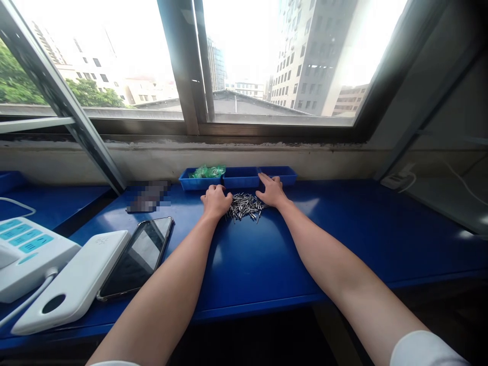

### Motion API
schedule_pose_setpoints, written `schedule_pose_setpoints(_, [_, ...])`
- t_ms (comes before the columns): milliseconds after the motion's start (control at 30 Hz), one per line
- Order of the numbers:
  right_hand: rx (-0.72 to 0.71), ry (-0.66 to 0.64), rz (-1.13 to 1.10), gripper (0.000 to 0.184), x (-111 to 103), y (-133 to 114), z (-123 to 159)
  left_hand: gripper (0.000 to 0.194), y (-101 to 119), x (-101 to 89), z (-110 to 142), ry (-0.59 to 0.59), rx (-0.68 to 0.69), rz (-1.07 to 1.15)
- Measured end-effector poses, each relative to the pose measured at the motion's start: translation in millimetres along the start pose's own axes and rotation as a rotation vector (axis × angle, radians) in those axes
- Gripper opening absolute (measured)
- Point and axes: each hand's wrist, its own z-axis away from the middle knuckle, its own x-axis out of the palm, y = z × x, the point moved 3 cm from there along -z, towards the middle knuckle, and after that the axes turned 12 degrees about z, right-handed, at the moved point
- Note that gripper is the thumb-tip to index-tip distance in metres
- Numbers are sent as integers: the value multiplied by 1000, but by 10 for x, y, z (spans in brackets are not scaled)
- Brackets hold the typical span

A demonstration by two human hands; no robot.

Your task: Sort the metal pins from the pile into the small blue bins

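A loose pile of small, thin metal pieces that look like rivets lies on the blue tabletop between my two hands. My left hand rests at the pile's left edge, thumb apart and fingers bent down, with nothing visible in it. On the other side, my right hand has its thumb by the pile and its fingers stretched towards the long blue bin, over its front edge. Whether those fingers touch the bin, I cannot tell. Beside it stands a smaller blue bin holding green plastic packets.
On the left lie a black phone, a white power bank and a white power strip with cables. A pixelated dark item sits farther back. A metal shelf post rises at left, and a window spans the back.
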Motion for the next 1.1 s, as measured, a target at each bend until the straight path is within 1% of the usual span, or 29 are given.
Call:
schedule_pose_setpoints(67, [-26, 23, -9, 69, -11, -15, 9, 34, 1, 4, 0, 3, 19, 7])
schedule_pose_setpoints(133, [-25, 27, 4, 69, -7, -17, 10, 33, 1, 8, -1, 11, 36, 16])
schedule_pose_setpoints(333, [-32, -21, 54, 77, 59, -25, -7, 32, 17, 16, 1, 3, 52, 42])
schedule_pose_setpoints(533, [-55, -19, 4, 73, 46, -64, 9, 32, 46, 25, 10, -13, 81, 83])
schedule_pose_setpoints(667, [-57, -35, -12, 73, 75, -61, 5, 34, 45, 39, 10, -31, 87, 80])
schedule_pose_setpoints(767, [-63, -3, -47, 72, 98, -49, -10, 36, 45, 47, 5, -54, 92, 70])
schedule_pose_setpoints(833, [-78, 80, -85, 62, 78, -45, -17, 36, 47, 55, 3, -80, 101, 59])
schedule_pose_setpoints(900, [-99, 171, -138, 44, 39, -52, -13, 35, 50, 68, 6, -112, 116, 45])
schedule_pose_setpoints(933, [-112, 193, -169, 35, 21, -61, -9, 34, 52, 76, 9, -127, 127, 41])
schedule_pose_setpoints(1000, [-158, 159, -240, 24, 7, -97, 4, 32, 58, 90, 20, -158, 157, 38])
schedule_pose_setpoints(1100, [-246, 45, -335, 18, 17, -180, 30, 33, 73, 102, 40, -194, 201, 45])
